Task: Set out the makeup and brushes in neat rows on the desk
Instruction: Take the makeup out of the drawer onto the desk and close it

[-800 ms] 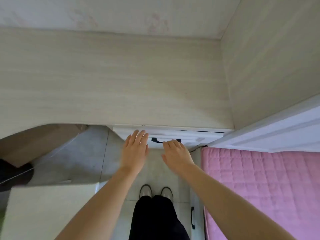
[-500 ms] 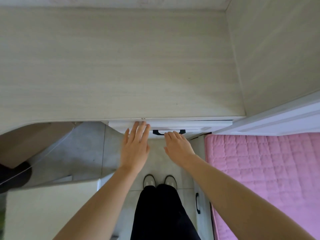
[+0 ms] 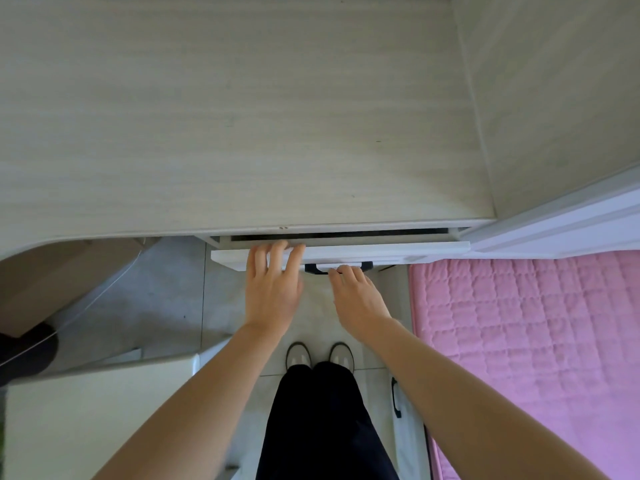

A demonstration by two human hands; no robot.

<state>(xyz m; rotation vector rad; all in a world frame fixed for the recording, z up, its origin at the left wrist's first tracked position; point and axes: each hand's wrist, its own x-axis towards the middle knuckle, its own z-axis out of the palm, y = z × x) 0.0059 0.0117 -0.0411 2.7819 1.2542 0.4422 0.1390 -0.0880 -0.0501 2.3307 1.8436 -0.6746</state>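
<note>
The left hand [image 3: 273,289] lies with straight fingers flat on the white drawer front [image 3: 398,251], just left of the right hand [image 3: 358,299], whose fingertips hook the black handle [image 3: 365,265]. Beyond both hands a dark gap shows under the desk [image 3: 242,116] — no makeup or brushes visible.
</note>
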